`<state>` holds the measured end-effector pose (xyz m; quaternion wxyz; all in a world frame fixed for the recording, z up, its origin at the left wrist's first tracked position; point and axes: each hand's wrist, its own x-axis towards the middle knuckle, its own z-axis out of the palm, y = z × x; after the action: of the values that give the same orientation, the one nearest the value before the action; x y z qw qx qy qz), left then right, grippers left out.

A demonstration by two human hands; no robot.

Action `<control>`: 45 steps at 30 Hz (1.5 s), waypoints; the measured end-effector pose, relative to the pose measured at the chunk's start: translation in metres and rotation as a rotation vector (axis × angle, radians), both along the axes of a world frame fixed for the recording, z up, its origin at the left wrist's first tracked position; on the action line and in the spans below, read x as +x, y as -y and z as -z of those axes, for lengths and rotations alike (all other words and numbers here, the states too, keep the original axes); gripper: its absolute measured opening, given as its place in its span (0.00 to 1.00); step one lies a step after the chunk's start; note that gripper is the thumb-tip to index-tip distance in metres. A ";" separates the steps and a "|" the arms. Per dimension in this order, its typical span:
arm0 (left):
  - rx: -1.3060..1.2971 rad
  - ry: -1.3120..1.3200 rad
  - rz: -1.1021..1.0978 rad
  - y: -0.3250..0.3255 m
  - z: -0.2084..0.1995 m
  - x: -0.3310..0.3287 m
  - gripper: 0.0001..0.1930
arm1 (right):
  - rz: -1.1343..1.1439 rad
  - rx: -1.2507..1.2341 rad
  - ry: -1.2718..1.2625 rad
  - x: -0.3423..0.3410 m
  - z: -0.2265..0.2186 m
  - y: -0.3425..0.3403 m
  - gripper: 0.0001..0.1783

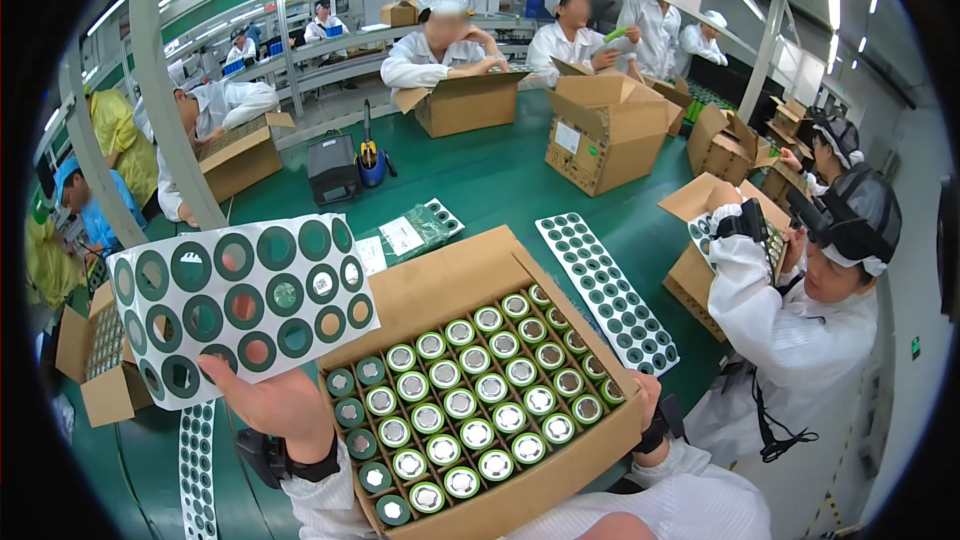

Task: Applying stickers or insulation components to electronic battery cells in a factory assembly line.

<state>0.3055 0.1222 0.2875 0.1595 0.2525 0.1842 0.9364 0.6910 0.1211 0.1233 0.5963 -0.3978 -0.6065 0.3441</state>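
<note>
My left hand (pixel 275 405) pinches a white sheet of dark green ring stickers (pixel 262 282), tilted up over the left side of an open cardboard box (pixel 575 465). Several rows of cylindrical battery cells (pixel 460 403) stand upright in the box, parted by cardboard dividers. Most show silver tops with bright green edges. Along the left column, cells (pixel 363 445) carry dark green rings on their tops. My right hand (pixel 648 408) grips the box's right edge, its fingers partly hidden by the wall.
Another ring-sticker sheet (pixel 610 295) lies right of the box; a narrow one (pixel 198 470) lies at left. Beyond are a plastic-wrapped pack (pixel 420 230), a black device (pixel 332 168) and a blue holder (pixel 372 162). A co-worker (pixel 800 290) handles a box close at right; metal posts (pixel 180 90) rise at left.
</note>
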 end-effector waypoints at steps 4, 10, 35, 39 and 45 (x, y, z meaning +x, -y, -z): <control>0.034 -0.003 0.046 -0.002 -0.004 0.006 0.25 | -0.015 -0.017 -0.018 0.003 0.001 -0.003 0.22; -0.009 -0.031 -0.010 0.000 0.009 -0.003 0.24 | -0.010 -0.035 -0.059 0.006 0.011 -0.005 0.22; 0.056 -0.063 0.085 -0.003 0.002 0.002 0.23 | -0.019 -0.021 -0.093 0.002 0.007 -0.008 0.24; 0.021 -0.053 0.050 -0.001 0.008 -0.002 0.23 | -0.015 -0.027 -0.047 -0.003 -0.005 -0.006 0.24; 0.013 -0.039 0.027 -0.001 0.011 -0.003 0.23 | -0.042 -0.081 -0.114 -0.004 -0.006 -0.002 0.24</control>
<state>0.3026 0.1236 0.2765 0.1667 0.2741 0.1778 0.9303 0.6875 0.1230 0.1288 0.6060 -0.3886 -0.5654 0.4026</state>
